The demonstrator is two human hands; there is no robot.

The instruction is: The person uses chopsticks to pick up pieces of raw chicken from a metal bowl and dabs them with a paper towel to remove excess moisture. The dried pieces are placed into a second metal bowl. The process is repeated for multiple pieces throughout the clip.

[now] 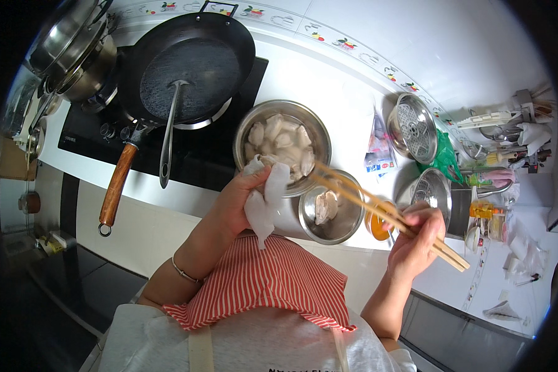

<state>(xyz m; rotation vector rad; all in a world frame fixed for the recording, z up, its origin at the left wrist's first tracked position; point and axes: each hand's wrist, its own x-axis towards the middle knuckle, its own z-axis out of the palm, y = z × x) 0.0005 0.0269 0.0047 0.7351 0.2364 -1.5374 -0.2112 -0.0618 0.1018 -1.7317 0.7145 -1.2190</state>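
Note:
My left hand (242, 200) grips a white paper towel (264, 211) at the near rim of a steel bowl (323, 135). Pale pieces of meat (281, 139), which look like chicken wings, lie in cloudy liquid in that bowl. Something light shows at the top of the towel; I cannot tell what it is. My right hand (416, 239) holds a pair of wooden chopsticks (386, 214), their blurred tips close to the bowl's right rim. Below them, a smaller steel bowl (348, 232) holds a few pale pieces (326, 208). Beside it stands a bowl of orange liquid (380, 225).
A black wok (195, 69) with a wooden handle (117, 186) rests on the black cooktop (190, 158), a steel spatula (168, 139) inside it. Steel pots (69, 51) are stacked at the left. Perforated steel pans (411, 128), a green bag (444, 158) and the sink (459, 214) are at the right.

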